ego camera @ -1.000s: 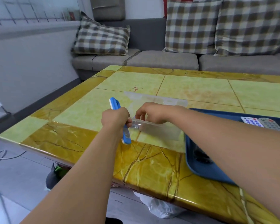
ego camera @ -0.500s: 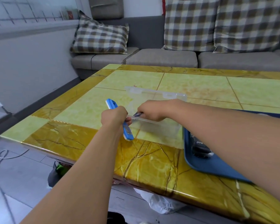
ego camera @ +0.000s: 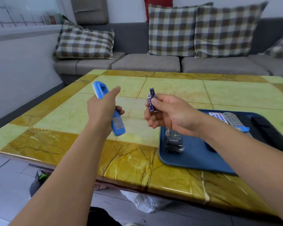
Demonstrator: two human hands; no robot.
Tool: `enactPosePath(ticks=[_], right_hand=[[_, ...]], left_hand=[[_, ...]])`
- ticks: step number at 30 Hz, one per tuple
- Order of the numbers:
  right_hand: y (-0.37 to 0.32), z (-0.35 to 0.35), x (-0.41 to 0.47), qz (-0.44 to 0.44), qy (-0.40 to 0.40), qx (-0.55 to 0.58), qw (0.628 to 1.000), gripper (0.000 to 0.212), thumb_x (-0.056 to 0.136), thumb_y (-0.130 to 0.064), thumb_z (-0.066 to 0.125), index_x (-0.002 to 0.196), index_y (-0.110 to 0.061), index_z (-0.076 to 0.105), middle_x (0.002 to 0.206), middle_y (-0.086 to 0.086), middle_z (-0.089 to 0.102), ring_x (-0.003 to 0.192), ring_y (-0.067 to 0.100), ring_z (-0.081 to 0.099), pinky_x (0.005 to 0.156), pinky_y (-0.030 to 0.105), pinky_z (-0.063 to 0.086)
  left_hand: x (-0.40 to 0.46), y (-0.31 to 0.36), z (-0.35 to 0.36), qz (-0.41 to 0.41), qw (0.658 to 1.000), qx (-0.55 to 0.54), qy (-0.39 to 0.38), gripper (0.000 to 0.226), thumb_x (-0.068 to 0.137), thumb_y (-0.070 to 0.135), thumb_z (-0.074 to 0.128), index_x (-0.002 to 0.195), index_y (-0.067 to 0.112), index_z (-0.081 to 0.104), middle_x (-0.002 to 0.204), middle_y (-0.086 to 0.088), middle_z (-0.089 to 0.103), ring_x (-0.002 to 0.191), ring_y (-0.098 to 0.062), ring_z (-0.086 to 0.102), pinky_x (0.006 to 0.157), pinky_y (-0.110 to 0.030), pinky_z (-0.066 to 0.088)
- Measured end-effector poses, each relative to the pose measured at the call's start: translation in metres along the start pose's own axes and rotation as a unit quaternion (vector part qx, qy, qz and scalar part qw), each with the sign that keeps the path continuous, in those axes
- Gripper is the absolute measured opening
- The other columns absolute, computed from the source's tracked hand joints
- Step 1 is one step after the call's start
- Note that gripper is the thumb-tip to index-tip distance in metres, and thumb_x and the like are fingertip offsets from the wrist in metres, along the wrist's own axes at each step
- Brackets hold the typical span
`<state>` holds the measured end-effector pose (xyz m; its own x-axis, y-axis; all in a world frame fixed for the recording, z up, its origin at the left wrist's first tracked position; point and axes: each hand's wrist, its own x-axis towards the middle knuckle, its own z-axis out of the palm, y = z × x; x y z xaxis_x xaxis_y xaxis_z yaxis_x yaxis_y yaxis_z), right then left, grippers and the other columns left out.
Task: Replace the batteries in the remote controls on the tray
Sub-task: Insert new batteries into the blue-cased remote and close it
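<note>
Right hand [ego camera: 170,111] now lifted from box, pinching 2 batteries [ego camera: 151,101].

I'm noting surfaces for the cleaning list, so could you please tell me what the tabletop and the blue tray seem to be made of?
The yellow-green and amber veined tabletop looks like polished marble or a glazed stone imitation: dark veins, joint lines and a glossy front edge show. The dark blue rectangular tray looks like matte moulded plastic, judging by its rounded raised rim and even colour.
</note>
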<state>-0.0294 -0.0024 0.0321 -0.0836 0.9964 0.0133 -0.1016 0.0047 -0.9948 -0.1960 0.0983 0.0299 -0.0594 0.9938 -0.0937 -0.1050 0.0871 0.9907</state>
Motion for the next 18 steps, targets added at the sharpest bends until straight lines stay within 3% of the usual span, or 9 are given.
enactPosePath(ticks=[3,6,8,12,18], right_hand=[[0.003,-0.026,-0.022,0.02,0.035,0.014,0.999,0.021,0.107,-0.02,0.039,0.101,-0.009,0.056,0.074,0.007,0.058,0.059,0.016,0.05,0.055,0.023,0.044],[0.004,-0.048,-0.047,0.015,0.07,0.052,0.996,0.019,0.105,-0.019,0.042,0.106,-0.008,0.057,0.072,0.004,0.053,0.056,0.012,0.041,0.051,0.02,0.034],[0.003,-0.059,-0.065,0.009,0.098,0.062,0.993,0.019,0.104,-0.018,0.043,0.108,-0.007,0.059,0.069,0.002,0.051,0.054,0.01,0.038,0.048,0.018,0.032],[0.001,-0.087,-0.096,-0.004,0.175,0.061,0.983,0.017,0.103,-0.016,0.048,0.107,-0.004,0.059,0.069,0.003,0.052,0.051,0.008,0.041,0.045,0.017,0.033],[-0.005,-0.119,-0.124,-0.009,0.243,0.081,0.967,0.014,0.094,-0.018,0.062,0.089,-0.005,0.066,0.067,0.003,0.055,0.05,0.007,0.043,0.044,0.015,0.036]], left_hand=[[-0.033,0.011,0.025,-0.031,0.985,-0.053,-0.162,0.029,0.086,0.031,0.077,0.098,0.007,0.065,0.072,-0.003,0.053,0.051,-0.017,0.053,0.053,-0.028,0.053],[-0.064,0.006,0.06,-0.07,0.944,-0.02,-0.32,0.024,0.086,0.023,0.076,0.1,0.006,0.065,0.073,-0.004,0.059,0.054,-0.017,0.058,0.052,-0.027,0.055],[-0.08,0.001,0.084,-0.069,0.923,0.004,-0.38,0.018,0.085,0.012,0.076,0.099,0.005,0.067,0.073,-0.007,0.064,0.059,-0.018,0.062,0.057,-0.027,0.057],[-0.097,-0.009,0.123,-0.054,0.912,0.021,-0.407,0.031,0.081,0.0,0.077,0.11,0.002,0.068,0.073,-0.003,0.068,0.061,-0.015,0.066,0.059,-0.025,0.058],[-0.119,-0.019,0.161,-0.107,0.891,-0.015,-0.441,0.019,0.083,0.002,0.075,0.1,0.007,0.068,0.076,-0.009,0.07,0.065,-0.017,0.067,0.058,-0.024,0.058]])
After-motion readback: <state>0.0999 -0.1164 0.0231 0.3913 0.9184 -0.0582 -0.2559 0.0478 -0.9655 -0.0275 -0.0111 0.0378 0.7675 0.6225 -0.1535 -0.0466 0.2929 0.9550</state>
